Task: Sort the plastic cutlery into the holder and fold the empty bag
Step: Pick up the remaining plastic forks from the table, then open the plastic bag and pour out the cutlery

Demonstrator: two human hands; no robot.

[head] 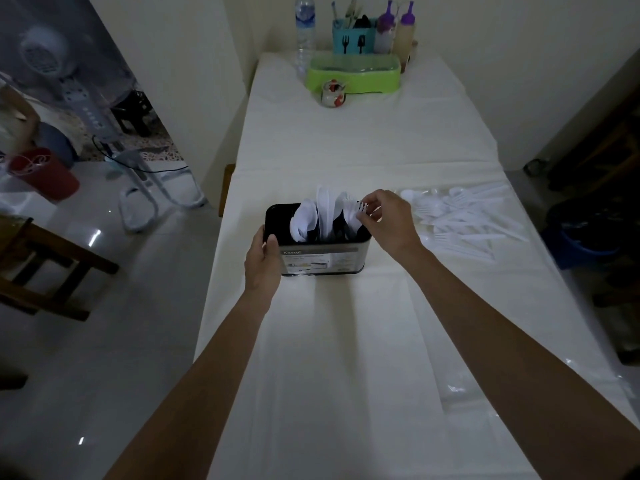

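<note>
Left hand (263, 259) grips the left end of the holder (322, 261), thumb on the near face and the rest curled round the end wall, so the box is braced on the table (346, 358). Right hand (389, 221) hangs over the holder's right end, its fingers (375, 211) pinched on a white fork (355, 213) just below the tines, handle down in the right section. Spoons (304, 218) stand in the left section and knives (325, 209) in the middle. The rest of the cutlery (464, 220) lies in a loose heap to the right, apart from the holder, on what looks like the clear bag (516, 206); I can't make out its edges for sure.

Risks as I see them: the pinch sits high, near the tines, so if I release too soon the fork may tip against the knives and land across the divider. The standing pieces lean, and a knock from my right wrist could spill them. The holder looks light; if the left grip slackens while I push down, it may slide on the cloth. The heap is tangled, so a careless grab could drag pieces off the table edge.
</note>
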